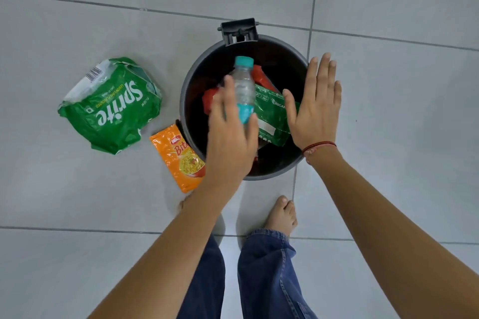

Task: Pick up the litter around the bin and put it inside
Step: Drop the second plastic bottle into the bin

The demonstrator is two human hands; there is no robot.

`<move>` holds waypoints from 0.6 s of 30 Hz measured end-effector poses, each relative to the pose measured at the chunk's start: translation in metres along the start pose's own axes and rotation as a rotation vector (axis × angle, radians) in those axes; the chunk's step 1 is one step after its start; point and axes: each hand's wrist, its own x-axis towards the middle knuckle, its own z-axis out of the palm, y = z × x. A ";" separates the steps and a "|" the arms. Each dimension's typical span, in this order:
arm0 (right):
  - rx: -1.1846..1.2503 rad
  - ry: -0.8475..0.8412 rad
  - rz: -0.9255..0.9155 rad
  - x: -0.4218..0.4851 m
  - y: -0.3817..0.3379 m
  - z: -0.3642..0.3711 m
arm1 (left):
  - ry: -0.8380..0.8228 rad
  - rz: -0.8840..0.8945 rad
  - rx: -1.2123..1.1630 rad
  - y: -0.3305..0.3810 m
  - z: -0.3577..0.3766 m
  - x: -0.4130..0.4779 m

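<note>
A round dark grey bin [183, 96] stands open on the tiled floor. My left hand [229, 134] is over its mouth, holding a clear plastic bottle [243, 85] with a teal cap and label by its lower end, cap pointing away from me. My right hand [315, 103] is flat with fingers spread above the bin's right rim and holds nothing. Inside the bin lie a green packet [270, 116] and red wrappers [261, 76]. A crumpled green Sprite wrapper [111, 106] lies on the floor left of the bin. An orange snack packet [181, 158] rests against its front left side.
The bin's black hinge bracket [239, 31] sticks out at its far side. My bare right foot [282, 215] and blue jeans [267, 267] are just in front of the bin. Grey floor tiles [388, 8] spread all around.
</note>
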 end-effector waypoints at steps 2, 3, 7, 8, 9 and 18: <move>0.007 0.006 0.000 0.000 0.000 0.001 | -0.146 -0.056 0.194 -0.006 0.025 0.017; 0.012 0.009 0.001 0.000 0.000 0.001 | -0.220 -0.103 0.272 -0.010 0.033 0.023; 0.028 0.004 0.005 -0.001 -0.001 0.001 | -0.254 -0.156 0.288 -0.011 0.035 0.033; 0.029 0.001 0.006 -0.001 -0.001 0.001 | -0.195 -0.088 0.252 -0.009 0.027 0.031; 0.031 -0.002 0.007 -0.001 -0.001 0.000 | -0.120 -0.011 0.191 -0.007 0.016 0.028; 0.029 0.011 -0.003 0.000 -0.003 -0.003 | 0.514 -0.417 -0.093 -0.120 -0.036 -0.016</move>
